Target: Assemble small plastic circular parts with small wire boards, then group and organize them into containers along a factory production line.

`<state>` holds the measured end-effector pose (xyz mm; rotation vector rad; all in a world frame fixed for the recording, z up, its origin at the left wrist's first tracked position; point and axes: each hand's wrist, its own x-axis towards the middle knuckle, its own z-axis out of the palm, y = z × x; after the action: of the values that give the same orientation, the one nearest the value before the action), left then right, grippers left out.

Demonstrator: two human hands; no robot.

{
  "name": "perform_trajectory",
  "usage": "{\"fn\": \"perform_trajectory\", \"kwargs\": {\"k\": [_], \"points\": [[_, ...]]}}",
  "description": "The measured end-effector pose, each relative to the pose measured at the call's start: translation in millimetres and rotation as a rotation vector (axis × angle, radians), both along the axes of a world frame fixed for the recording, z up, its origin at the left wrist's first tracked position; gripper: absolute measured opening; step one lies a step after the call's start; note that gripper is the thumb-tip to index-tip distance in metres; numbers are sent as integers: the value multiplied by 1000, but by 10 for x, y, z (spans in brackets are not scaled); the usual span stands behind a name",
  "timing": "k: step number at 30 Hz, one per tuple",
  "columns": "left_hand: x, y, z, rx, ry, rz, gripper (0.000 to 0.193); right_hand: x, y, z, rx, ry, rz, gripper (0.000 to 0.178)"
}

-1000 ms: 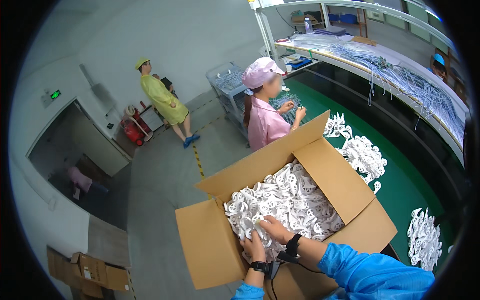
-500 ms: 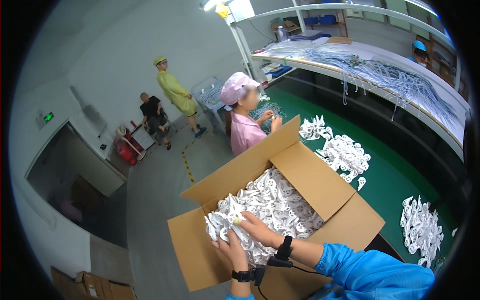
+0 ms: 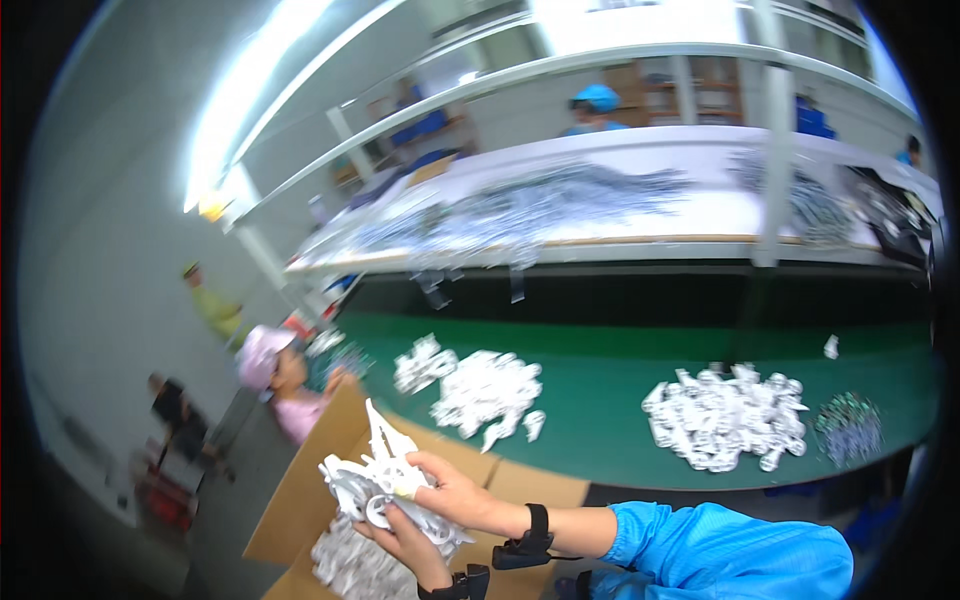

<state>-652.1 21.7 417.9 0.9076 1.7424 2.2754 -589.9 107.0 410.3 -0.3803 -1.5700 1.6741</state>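
On the left, the person in black [image 3: 178,405] and the person in yellow [image 3: 213,308] sit closer to the rim than a moment ago, because your view has swung right. The co-worker in the pink cap [image 3: 262,355] is now at the left too, just beyond your cardboard box [image 3: 305,490], whose lower part runs out of view.

What changes most is your handful of white plastic parts [image 3: 348,480]: it shows above the loose parts [image 3: 352,562] in the box, and seems separated from them now. Your left hand [image 3: 408,548] cups it from below, fingers curled around the underside; your right hand [image 3: 455,492] clamps it from the right, so your grip is closed on the bundle from both sides.

The parts look smooth and thin, with ring-shaped heads and tapering arms, bunched at mixed angles; one pointed end sticks up at the top. Blur hides how many you hold.

Farther right, the green tabletop [image 3: 590,440] now spans the view, with a small pile [image 3: 425,364], a larger pile [image 3: 488,390], a right-hand pile [image 3: 724,420] and a wire bundle [image 3: 848,432] beside it.
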Motion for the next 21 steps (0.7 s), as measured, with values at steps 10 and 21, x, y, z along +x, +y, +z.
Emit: {"fn": "perform_trajectory", "kwargs": {"k": [10, 21], "points": [[2244, 1851, -1163, 76, 46, -538, 68, 2817, 1183, -693, 184, -130, -575, 49], [3181, 2291, -3254, -223, 156, -707, 45, 3811, 1297, -2850, 4, -291, -901, 49]]}}
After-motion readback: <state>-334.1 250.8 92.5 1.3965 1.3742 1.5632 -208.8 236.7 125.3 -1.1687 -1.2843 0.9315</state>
